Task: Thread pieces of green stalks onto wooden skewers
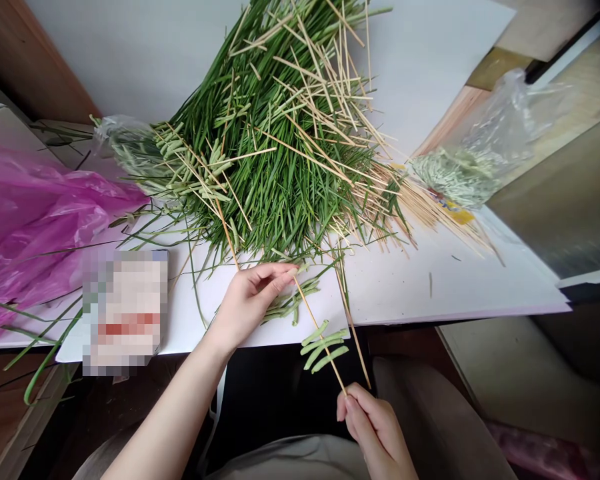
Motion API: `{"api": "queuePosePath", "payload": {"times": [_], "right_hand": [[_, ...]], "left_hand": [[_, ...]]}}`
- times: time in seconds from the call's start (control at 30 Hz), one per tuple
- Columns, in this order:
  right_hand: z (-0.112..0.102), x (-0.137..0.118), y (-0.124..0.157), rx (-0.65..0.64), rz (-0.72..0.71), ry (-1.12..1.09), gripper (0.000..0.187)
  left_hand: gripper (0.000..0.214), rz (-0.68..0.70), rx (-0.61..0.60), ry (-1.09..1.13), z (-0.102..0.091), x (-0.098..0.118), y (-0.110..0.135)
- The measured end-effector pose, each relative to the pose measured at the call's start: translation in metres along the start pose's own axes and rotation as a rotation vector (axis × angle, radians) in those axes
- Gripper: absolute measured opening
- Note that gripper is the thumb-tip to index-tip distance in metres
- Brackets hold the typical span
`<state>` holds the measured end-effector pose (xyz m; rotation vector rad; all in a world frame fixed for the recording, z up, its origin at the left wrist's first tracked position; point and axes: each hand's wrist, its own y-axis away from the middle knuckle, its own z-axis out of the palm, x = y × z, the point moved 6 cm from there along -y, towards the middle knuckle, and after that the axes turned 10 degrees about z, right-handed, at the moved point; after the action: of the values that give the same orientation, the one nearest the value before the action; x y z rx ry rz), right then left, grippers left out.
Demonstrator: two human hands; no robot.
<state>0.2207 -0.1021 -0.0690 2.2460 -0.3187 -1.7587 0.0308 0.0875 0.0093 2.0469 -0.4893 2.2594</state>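
My right hand (375, 427) is closed around the lower end of a thin bamboo skewer (311, 310). Several short, pale green, bean-like pieces (325, 347) are threaded crosswise along the skewer's middle. At the upper tip, my left hand (257, 290) pinches another such green piece (303, 269) between thumb and fingers; whether the tip has pierced it I cannot tell. Under the left hand, more loose green pieces (285, 307) lie on the white tabletop (405, 293). Beyond the hands rises a big heap of long green leafy stalks (280, 180).
Filled skewers (195, 163) rest on the heap's left side, bare skewers (415, 200) at its right. A pink plastic bag (45, 220) and a blurred-out flat object (125, 307) are at left. A clear bag of green pieces (460, 173) stands at right.
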Motion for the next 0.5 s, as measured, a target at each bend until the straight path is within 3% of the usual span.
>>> {"api": "queuePosePath", "payload": {"times": [0.17,0.5], "right_hand": [[-0.0015,0.0043,0.0035,-0.003,0.026,0.005,0.047],[-0.0025,0.0077,0.0051,-0.007,0.025,-0.014,0.048]], "left_hand": [[0.026,-0.068,0.039,0.153,-0.0008,-0.0081,0.0017],[0.027,-0.061,0.025,0.116,0.0032,-0.0083,0.0011]]}}
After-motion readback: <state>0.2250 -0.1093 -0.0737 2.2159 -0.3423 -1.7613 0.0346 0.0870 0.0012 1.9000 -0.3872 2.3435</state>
